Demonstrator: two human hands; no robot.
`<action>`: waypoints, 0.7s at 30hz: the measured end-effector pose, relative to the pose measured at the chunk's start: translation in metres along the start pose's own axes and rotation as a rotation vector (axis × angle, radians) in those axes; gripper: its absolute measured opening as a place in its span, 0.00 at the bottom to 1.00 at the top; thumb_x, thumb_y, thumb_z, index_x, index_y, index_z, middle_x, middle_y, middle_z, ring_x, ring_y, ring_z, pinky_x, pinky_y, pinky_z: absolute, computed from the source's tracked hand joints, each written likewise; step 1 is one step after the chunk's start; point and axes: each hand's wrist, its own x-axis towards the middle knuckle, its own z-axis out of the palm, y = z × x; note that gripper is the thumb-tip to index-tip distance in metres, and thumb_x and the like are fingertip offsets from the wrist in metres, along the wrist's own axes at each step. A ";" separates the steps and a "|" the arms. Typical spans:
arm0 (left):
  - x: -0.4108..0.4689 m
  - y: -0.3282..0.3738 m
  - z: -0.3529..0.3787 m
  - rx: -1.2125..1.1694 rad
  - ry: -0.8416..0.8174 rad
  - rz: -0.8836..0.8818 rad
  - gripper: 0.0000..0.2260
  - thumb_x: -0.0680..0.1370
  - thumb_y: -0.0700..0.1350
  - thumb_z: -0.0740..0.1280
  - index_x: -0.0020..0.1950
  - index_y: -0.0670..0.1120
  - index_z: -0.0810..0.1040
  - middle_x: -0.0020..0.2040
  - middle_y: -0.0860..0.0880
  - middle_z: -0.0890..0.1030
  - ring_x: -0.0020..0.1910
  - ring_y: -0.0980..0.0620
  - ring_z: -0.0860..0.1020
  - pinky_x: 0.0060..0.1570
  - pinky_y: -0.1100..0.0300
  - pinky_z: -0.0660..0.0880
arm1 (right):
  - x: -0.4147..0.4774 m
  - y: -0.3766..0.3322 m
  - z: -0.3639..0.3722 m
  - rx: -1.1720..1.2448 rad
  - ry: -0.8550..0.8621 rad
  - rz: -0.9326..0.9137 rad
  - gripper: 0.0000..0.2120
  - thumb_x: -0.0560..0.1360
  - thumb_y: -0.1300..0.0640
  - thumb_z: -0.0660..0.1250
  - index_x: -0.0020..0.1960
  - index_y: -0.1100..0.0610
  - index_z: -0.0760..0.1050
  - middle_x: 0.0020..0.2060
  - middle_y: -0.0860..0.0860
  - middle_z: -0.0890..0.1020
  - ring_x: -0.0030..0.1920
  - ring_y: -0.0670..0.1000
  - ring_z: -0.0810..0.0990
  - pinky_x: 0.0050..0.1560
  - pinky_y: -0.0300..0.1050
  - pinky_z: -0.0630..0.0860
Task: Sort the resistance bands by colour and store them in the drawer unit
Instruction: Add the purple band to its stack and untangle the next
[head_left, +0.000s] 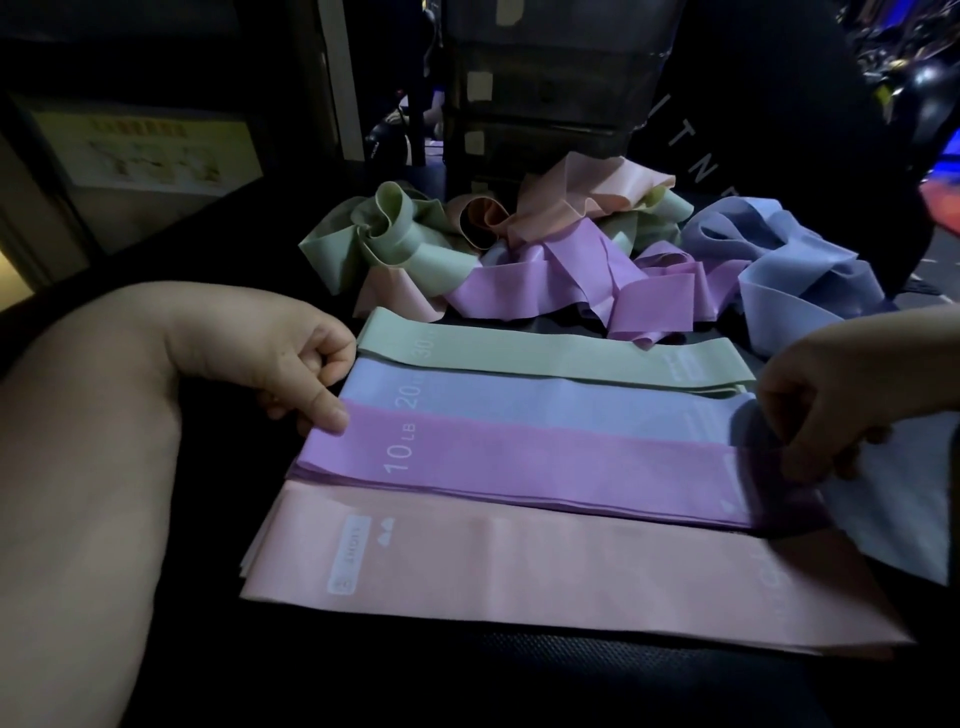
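Note:
Four flat stacks of resistance bands lie side by side on a dark surface: green (556, 358) farthest, then blue (545, 410), purple (545, 462) and pink (545, 566) nearest. My left hand (301, 364) pinches the left end of the purple stack, thumb on top. My right hand (826, 410) pinches its right end. Behind the stacks lies a tangled heap of loose bands (571, 260) in green, pink, purple and blue. A dark drawer unit (545, 88) stands upright behind the heap.
A white sheet or bag (904, 509) lies at the right under my right hand. A dark bag with white lettering (769, 130) stands to the right of the drawer unit. A box with a printed label (145, 150) sits at the far left.

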 end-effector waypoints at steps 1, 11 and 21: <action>0.000 0.000 0.000 0.004 0.002 -0.007 0.30 0.50 0.56 0.80 0.37 0.41 0.67 0.26 0.44 0.78 0.22 0.54 0.71 0.23 0.67 0.66 | 0.000 0.000 0.000 -0.005 -0.004 0.001 0.16 0.60 0.56 0.81 0.37 0.58 0.75 0.34 0.60 0.84 0.27 0.49 0.78 0.24 0.35 0.66; 0.003 -0.004 -0.002 -0.048 0.052 -0.004 0.40 0.43 0.64 0.82 0.37 0.39 0.66 0.25 0.39 0.77 0.21 0.53 0.71 0.20 0.66 0.66 | -0.008 0.002 -0.002 -0.004 0.039 -0.075 0.17 0.62 0.49 0.80 0.38 0.56 0.75 0.30 0.53 0.82 0.30 0.48 0.76 0.28 0.36 0.67; 0.013 0.003 -0.001 -0.050 0.384 0.173 0.24 0.57 0.69 0.75 0.33 0.50 0.74 0.25 0.52 0.69 0.26 0.55 0.64 0.27 0.63 0.62 | 0.004 0.003 -0.006 0.255 0.525 -0.198 0.15 0.70 0.47 0.74 0.37 0.57 0.77 0.22 0.50 0.77 0.23 0.47 0.71 0.30 0.40 0.66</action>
